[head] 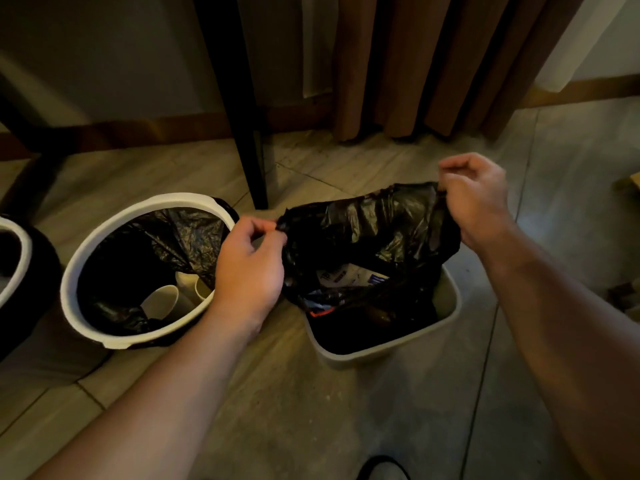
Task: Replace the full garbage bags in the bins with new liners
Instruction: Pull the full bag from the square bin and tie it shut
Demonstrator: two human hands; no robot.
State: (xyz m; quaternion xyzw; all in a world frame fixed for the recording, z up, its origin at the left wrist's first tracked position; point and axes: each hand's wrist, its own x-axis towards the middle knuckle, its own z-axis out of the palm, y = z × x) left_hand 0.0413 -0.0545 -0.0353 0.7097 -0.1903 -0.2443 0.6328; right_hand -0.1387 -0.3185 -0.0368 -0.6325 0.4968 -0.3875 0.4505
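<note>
A view down from head height onto a person's two bare forearms above a rectangular beige bin (pixel 346 358) standing on a grey tiled floor (pixel 311 417). A black garbage bag (pixel 374 230) rises out of this bin, its mouth stretched open between the hands, its lower part still inside the bin. The left hand (pixel 247 268), over the bin's left edge, pinches the bag's left rim between thumb and fingertips. The right hand (pixel 478 199), above the bin's far right corner, has its fingers curled round the bag's right rim and holds it higher than the left side. Inside the open bag lie white printed packaging (pixel 346 277) and other scraps too dark to tell. Just left of the beige bin stands a round white bin (pixel 69 282) with its own black liner (pixel 187 233) and several pale paper cups (pixel 162 301) at the bottom. Further left, at the frame's edge, part of another white-rimmed bin (pixel 20 251) shows. Behind the beige bin a black desk leg (pixel 249 133) comes down to the floor, and brown curtains (pixel 415 64) hang beyond. Nearer than the bin, at the bottom edge, the tip of a shoe (pixel 384 471) appears.
</note>
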